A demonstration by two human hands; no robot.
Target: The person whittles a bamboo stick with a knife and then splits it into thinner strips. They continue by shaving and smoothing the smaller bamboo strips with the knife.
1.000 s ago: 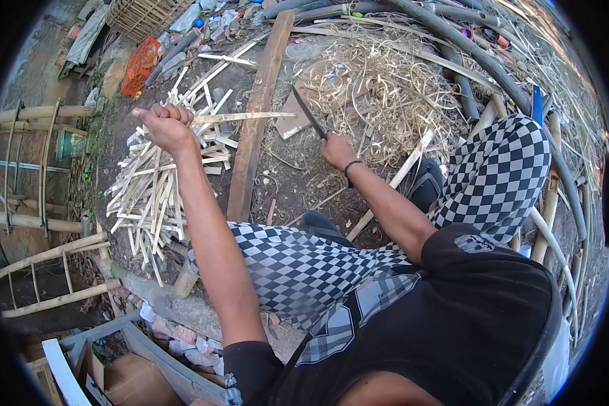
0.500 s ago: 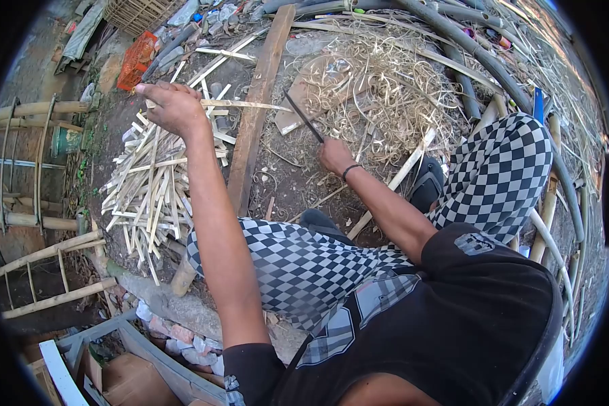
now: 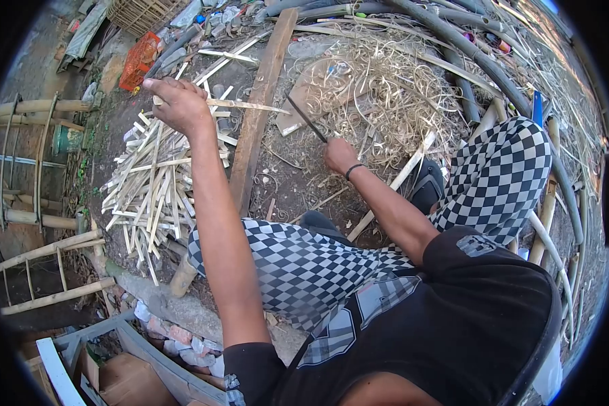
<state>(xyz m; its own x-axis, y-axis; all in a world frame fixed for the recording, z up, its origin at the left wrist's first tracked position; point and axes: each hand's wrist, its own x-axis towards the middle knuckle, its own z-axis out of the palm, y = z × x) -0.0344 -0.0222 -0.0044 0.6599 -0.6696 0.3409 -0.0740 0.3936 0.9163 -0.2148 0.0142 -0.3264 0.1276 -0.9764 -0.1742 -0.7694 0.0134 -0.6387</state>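
My left hand (image 3: pixel 181 108) is closed around a pale bamboo strip (image 3: pixel 247 105), which points to the right across a wooden plank (image 3: pixel 260 95). In my right hand (image 3: pixel 340 155) is a knife with a long dark blade (image 3: pixel 306 118); its handle is hidden in my fist. The blade's tip lies close to the free end of the strip. Beneath my left forearm spreads a heap of cut bamboo strips (image 3: pixel 157 183). Curly shavings (image 3: pixel 399 95) cover the ground beyond the knife, partly over a flat brown board (image 3: pixel 296 120).
Dark poles (image 3: pixel 460 37) lie along the far right. An orange crate (image 3: pixel 139 61) and a woven basket (image 3: pixel 139 17) stand at the far left. Bamboo ladders (image 3: pixel 54 271) lie at left, above a grey wooden frame (image 3: pixel 135 345). A blue-handled object (image 3: pixel 537 107) rests at right.
My left hand has shifted slightly to the right with the bamboo strip. My right hand and the knife have moved only a little, also to the right.
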